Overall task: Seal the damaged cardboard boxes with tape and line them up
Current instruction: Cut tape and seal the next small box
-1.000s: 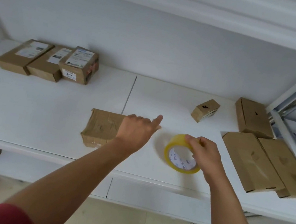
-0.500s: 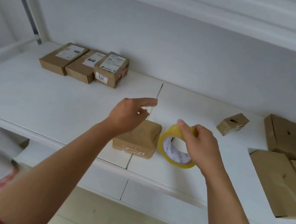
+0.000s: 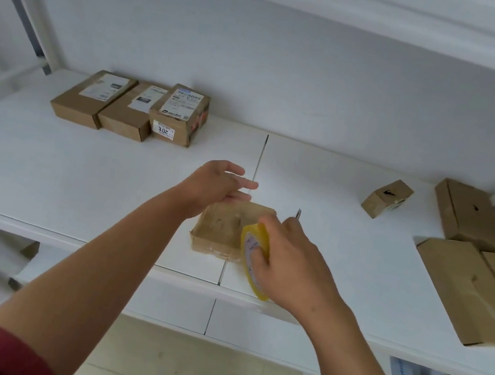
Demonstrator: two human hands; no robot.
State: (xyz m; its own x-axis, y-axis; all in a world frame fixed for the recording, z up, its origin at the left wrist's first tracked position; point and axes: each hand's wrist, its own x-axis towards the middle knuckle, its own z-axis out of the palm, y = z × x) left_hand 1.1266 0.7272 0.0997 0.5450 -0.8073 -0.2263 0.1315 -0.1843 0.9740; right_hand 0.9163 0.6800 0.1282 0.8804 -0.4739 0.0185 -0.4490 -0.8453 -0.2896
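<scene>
At the far left rear of the white shelf (image 3: 47, 175) three labelled cardboard boxes (image 3: 129, 107) stand side by side, touching, in a row along the back.

Toward the middle, the left hand (image 3: 214, 183) hovers with fingers straight and loosely spread, holding nothing, just over the far left corner of a small crumpled cardboard box (image 3: 226, 229). That box lies flat near the front edge of the shelf, right at the seam between two shelf boards, its long axis running roughly from front to back.

Just to its right, the right hand (image 3: 288, 268) grips a yellow tape roll (image 3: 254, 250), fingers curled through and around the ring, which stands on edge against the near right side of the box. So the box lies just left of and beyond the roll, and the free left hand is nearer to its top. As I judge it, the coming move turns on pulling tape leftward across the box.

Farther right sit a small tilted box (image 3: 385, 198) and, well apart at the shelf's end, several larger flat boxes (image 3: 468, 280), apparently waiting.
</scene>
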